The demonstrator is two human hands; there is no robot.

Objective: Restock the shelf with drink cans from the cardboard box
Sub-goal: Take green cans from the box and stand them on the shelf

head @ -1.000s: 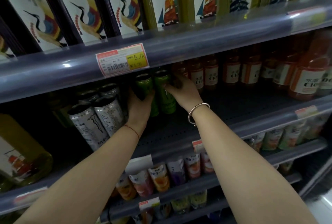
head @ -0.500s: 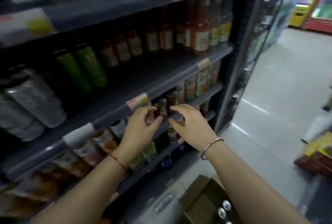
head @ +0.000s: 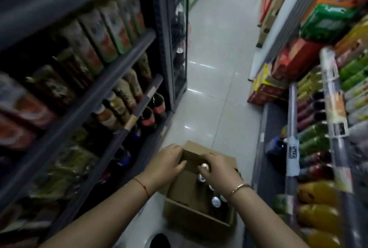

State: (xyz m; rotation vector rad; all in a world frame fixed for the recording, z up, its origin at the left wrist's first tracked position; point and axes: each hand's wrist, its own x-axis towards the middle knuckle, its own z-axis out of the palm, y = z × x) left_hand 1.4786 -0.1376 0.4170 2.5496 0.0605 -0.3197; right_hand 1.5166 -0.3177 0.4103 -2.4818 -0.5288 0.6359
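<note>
An open cardboard box (head: 191, 222) stands on the floor of the aisle, below me. Inside it, along its right side, stand several drink cans (head: 216, 201) with silver tops. My right hand (head: 221, 172) is over the box, and its thumb and fingers curl around the top of the farthest can (head: 205, 166). My left hand (head: 169, 165) hovers at the box's far left flap (head: 190, 156), fingers bent, holding nothing. The drink shelf (head: 111, 80) with its bottles and cans runs along my left, blurred.
A second shelf (head: 336, 128) of bottles lines the right side, with its edge close to my right arm. Stacked cartons (head: 266, 90) sit on the floor farther down. A glass-door cooler (head: 177, 44) stands beyond the left shelf. Light floor tiles (head: 217, 52) stretch ahead.
Both hands left the green cans on the shelf and dropped to the box on the floor. My view swung from the shelf down and right along the aisle.
</note>
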